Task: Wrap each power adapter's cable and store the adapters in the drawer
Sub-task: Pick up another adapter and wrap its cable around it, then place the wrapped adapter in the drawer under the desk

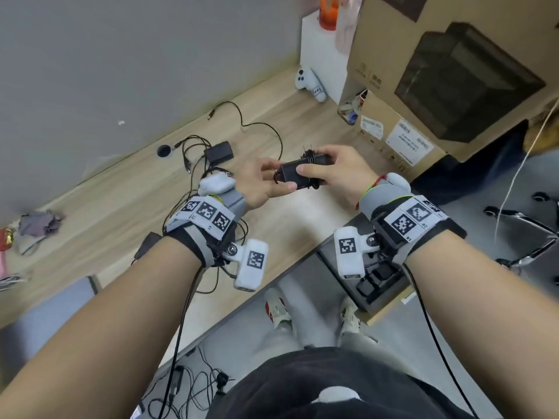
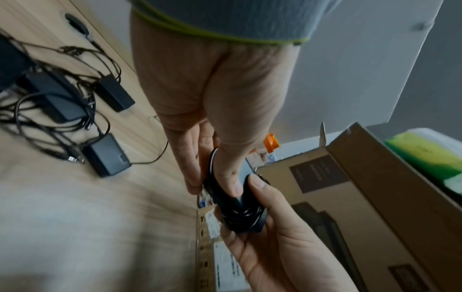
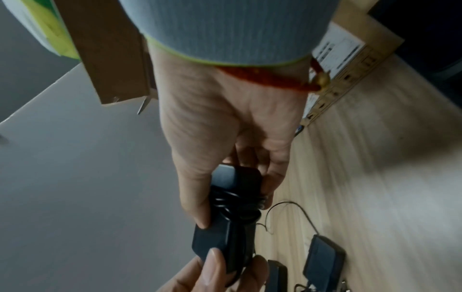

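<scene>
Over the wooden desk [image 1: 302,225], both hands hold one black power adapter [image 1: 298,176] with its cable coiled round the body. My left hand [image 1: 276,177] pinches its left end between thumb and fingers. My right hand [image 1: 314,164] grips the right part, thumb on top. The left wrist view has the left hand [image 2: 215,187] on the wound adapter [image 2: 240,213]. In the right wrist view, the right hand [image 3: 235,209] is wrapped round the adapter [image 3: 222,235]. Another adapter [image 1: 218,151] lies among loose tangled cables [image 1: 193,164]. The open drawer [image 1: 384,309] at lower right has dark adapters inside.
Cardboard boxes [image 1: 447,86] stand on the desk's right side, with a white game controller [image 1: 308,83] by a white box behind. A cable hole [image 1: 164,150] sits near the wall. A chair base [image 1: 526,231] is at the right. More cables lie on the floor [image 1: 196,385].
</scene>
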Tool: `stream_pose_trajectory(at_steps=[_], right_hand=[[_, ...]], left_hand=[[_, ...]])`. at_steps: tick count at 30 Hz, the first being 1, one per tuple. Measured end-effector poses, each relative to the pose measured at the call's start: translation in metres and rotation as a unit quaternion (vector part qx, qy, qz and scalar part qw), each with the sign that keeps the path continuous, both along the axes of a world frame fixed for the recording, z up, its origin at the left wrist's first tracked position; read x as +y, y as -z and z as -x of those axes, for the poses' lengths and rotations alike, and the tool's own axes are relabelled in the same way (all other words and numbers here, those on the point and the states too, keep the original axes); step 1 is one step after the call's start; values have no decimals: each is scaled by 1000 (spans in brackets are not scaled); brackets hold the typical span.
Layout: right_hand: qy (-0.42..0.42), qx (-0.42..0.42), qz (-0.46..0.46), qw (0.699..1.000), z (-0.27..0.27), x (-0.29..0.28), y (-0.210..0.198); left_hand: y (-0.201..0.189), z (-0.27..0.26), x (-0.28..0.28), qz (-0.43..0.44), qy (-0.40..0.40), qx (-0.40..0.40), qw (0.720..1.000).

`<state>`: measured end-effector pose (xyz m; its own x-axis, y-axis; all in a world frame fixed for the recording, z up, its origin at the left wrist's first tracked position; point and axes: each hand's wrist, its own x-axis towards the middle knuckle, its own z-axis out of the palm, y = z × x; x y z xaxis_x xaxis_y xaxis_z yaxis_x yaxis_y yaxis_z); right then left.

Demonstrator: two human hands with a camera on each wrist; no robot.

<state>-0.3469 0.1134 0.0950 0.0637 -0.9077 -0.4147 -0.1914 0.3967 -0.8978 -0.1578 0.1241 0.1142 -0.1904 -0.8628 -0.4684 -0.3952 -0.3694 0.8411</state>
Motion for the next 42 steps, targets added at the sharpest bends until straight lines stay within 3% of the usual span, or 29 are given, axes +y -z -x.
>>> stream_pose_trajectory(at_steps=[7,11,21,29,33,39,42], right_hand=[[24,22,-61,998,86,34,55],[1,92,-82,992,143,53,91],[-65,207,-130,968,253,85,194],[-118,339,-129,924,298,93,289],[-155,423,-126,884,311,96,337],[-218,517,-140,816,316,100,380],[-225,512,-163,813,318,103,392]], left_hand=[[57,89,25,-67,-13,6,998],[102,138,50,-129,-19,13,991],[204,240,92,-188,87,-18,978],[296,277,105,-206,109,-90,968],[344,288,115,-212,158,-153,952],[378,294,127,-211,168,-176,947],[387,293,131,-221,164,-171,946]])
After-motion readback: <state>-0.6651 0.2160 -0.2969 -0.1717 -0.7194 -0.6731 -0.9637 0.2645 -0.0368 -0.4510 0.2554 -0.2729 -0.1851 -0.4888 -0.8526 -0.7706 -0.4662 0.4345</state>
